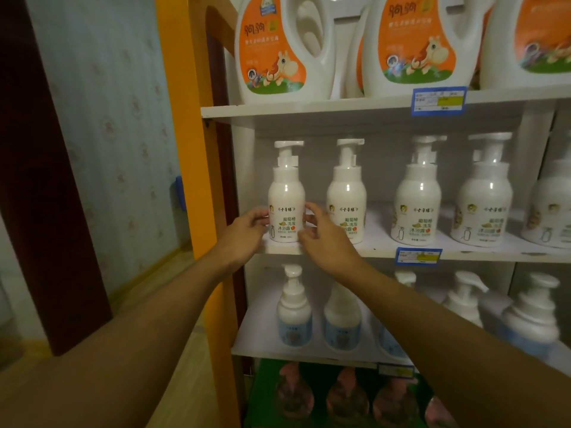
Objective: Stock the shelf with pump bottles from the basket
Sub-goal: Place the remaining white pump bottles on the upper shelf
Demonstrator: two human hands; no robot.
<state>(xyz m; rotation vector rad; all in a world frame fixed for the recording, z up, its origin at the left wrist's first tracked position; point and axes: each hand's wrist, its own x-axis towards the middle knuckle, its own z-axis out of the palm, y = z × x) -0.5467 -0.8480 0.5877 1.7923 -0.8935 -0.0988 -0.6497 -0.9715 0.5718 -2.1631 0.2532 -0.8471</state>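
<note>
- Pump bottles on the middle shelf: white, with green and orange label print.
- Big jugs above: white, orange labels showing a cartoon animal on green grass.
- Bottles on the lower shelf: white, pale blue labels.
- Price tags: blue border, yellow patch.
- Shelf boards: white.
- Shelf frame: orange.
- Wallpaper: pale blue, small repeated motif.

I face a white shelf unit with an orange side panel. Big orange-labelled jugs stand on the top board, white pump bottles in a row on the middle board, blue-labelled pump bottles below, and blurred pinkish bottles lowest.
</note>
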